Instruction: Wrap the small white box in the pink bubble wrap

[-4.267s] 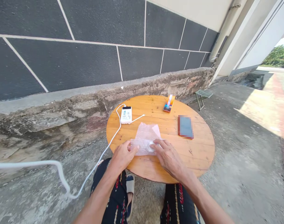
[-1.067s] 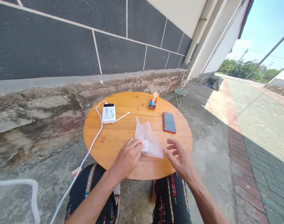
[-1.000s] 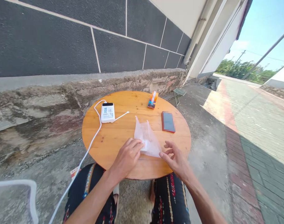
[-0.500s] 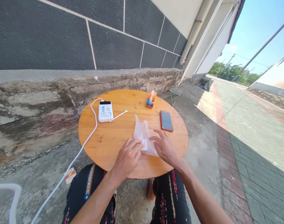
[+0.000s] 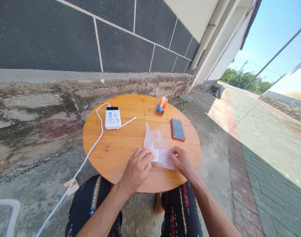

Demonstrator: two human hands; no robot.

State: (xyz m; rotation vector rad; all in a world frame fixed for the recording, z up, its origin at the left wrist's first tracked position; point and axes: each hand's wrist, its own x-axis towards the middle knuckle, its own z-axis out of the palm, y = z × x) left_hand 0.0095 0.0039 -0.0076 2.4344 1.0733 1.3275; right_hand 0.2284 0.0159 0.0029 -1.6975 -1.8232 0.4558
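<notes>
A thin, see-through white plastic sheet (image 5: 155,140) lies crumpled on the round wooden table (image 5: 123,144) in front of me. On it sits a small white item (image 5: 156,155) with faint red marks, too small to name. The closed fingers of my left hand (image 5: 139,164) press on this item and the sheet's left side. My right hand (image 5: 180,160) pinches the right edge of the sheet between thumb and fingers.
A white power bank (image 5: 112,118) with a white cable (image 5: 101,128) rests at the table's left. Toward the back stands an orange tape dispenser (image 5: 162,105). A red-edged phone (image 5: 178,129) lies at the right. Behind the table are a wall (image 5: 125,49) and a folding stool (image 5: 183,102).
My right hand has come down from above the sheet and closed on its right edge. The sheet's right part now folds over toward me. My left hand stays nearly where it was.
</notes>
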